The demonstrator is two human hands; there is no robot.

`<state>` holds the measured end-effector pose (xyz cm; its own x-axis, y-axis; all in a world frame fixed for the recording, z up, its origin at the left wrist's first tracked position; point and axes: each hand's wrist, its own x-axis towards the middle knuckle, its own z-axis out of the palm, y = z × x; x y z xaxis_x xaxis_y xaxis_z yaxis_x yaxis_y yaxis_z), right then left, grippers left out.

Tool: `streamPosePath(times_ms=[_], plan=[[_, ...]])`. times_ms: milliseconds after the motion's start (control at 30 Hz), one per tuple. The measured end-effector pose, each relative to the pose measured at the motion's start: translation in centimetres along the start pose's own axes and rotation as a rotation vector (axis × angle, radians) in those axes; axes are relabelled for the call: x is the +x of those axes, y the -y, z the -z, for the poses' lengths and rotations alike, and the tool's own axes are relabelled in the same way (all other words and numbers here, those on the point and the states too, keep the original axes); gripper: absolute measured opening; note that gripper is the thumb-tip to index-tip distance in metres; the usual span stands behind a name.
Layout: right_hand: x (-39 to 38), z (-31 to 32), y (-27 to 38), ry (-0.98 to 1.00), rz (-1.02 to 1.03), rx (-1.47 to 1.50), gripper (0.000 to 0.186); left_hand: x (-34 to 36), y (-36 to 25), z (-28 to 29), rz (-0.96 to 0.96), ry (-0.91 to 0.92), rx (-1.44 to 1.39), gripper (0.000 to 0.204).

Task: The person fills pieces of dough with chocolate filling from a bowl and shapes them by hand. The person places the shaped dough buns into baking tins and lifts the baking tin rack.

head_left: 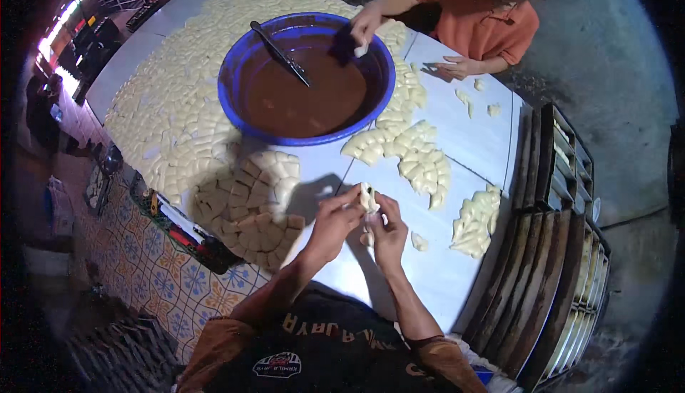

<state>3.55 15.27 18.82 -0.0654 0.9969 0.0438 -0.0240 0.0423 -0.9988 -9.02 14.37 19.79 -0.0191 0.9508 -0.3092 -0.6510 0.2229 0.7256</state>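
Note:
Over the near part of the white table (342,279), my left hand (334,223) and my right hand (389,235) pinch one small piece of pale dough (368,197) between them. A dark spot shows in that dough. Just beyond stands a wide blue basin (300,140) of smooth brown filling (303,104), with a dark long-handled utensil (280,53) leaning in it. Beside my right hand lies a loose bit of dough (419,242). To the left of my left hand sit flat cut dough pieces (250,211), partly in shadow.
Rows of dough pieces (171,115) cover the table's left and far side; smaller clusters (477,222) lie right. Across the table, a person in an orange shirt (467,18) holds a pale piece over the basin's edge. Stacked wooden trays (567,157) line the right edge; a crate (182,229) stands left.

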Motion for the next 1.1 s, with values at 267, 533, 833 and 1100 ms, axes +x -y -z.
streamPosePath(times_ms=[267,533,833,1100], plan=[[-3.3,3.6,1.4,0.079,0.475,-0.452,0.019,-4.6,2.2,1.1,-0.289,0.206,0.794,0.043],[-5.6,4.0,2.1,0.009,0.236,-0.065,0.007,-7.1,2.2,-0.6,-0.296,0.105,0.346,0.053],[-5.5,4.9,4.1,0.128,0.251,-0.193,0.011,-7.8,0.5,-0.7,-0.525,0.222,0.829,0.026],[-7.6,4.0,3.0,0.149,0.345,-0.366,0.022,-6.9,3.0,1.0,-0.226,0.247,0.53,0.016]])
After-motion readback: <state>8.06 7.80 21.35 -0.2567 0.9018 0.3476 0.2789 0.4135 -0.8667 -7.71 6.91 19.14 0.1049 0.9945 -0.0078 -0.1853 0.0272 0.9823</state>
